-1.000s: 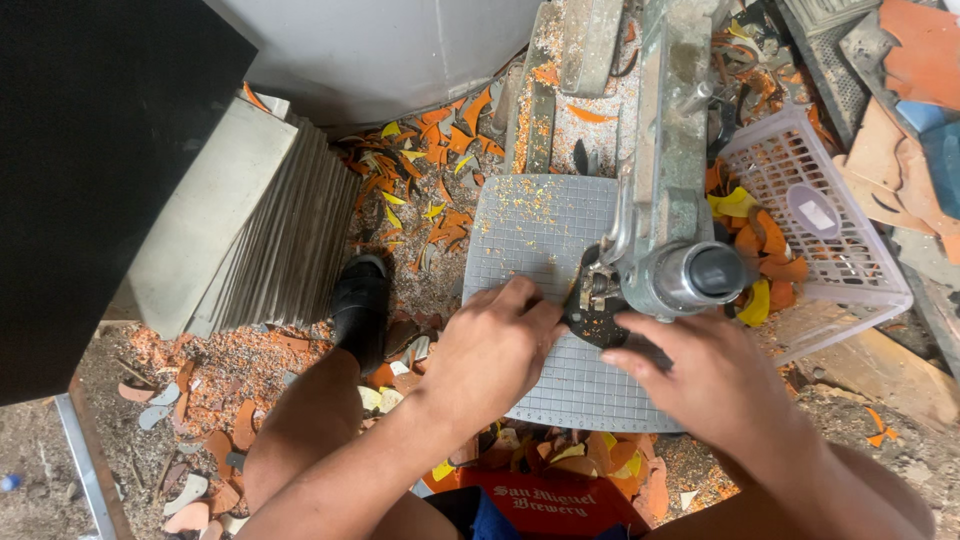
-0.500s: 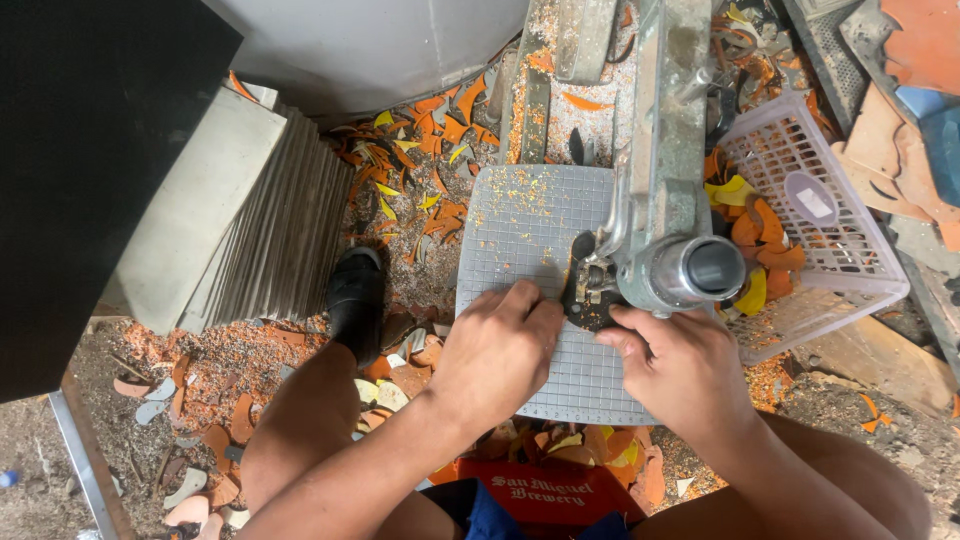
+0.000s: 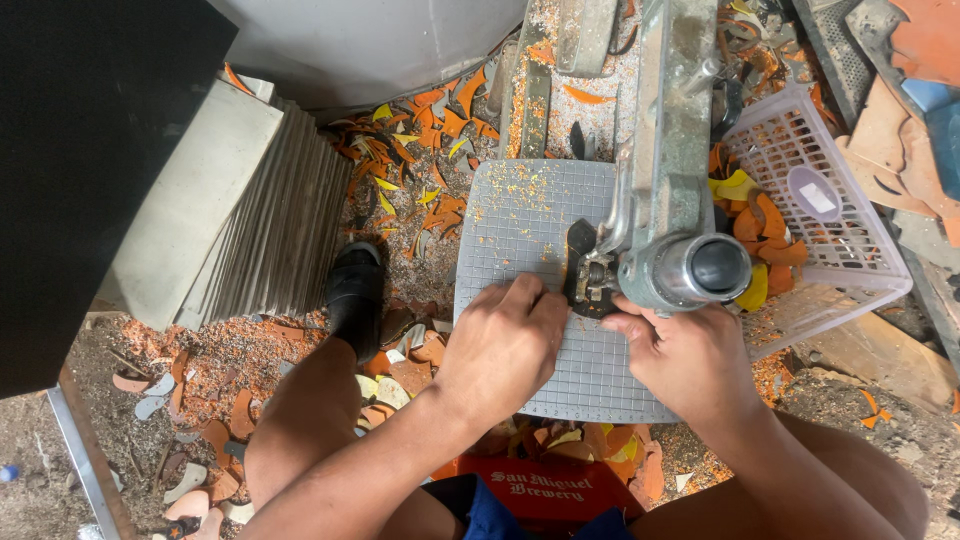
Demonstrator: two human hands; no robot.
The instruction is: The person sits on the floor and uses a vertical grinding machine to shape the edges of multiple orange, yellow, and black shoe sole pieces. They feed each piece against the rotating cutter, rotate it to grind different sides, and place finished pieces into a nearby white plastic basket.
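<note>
Gridded saw table (image 3: 520, 215): two hands (image 3: 505, 345) (image 3: 685, 355), one dark piece (image 3: 580, 262).

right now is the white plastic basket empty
No, the white plastic basket holds orange and yellow cut pieces heaped at its left end beside the saw machine.

Both forearms and hands, the left hand (image 3: 505, 345) and right hand (image 3: 690, 355), are bare and sleeveless; blue shorts (image 3: 490, 510) and a black shoe (image 3: 355, 290) are worn.
</note>
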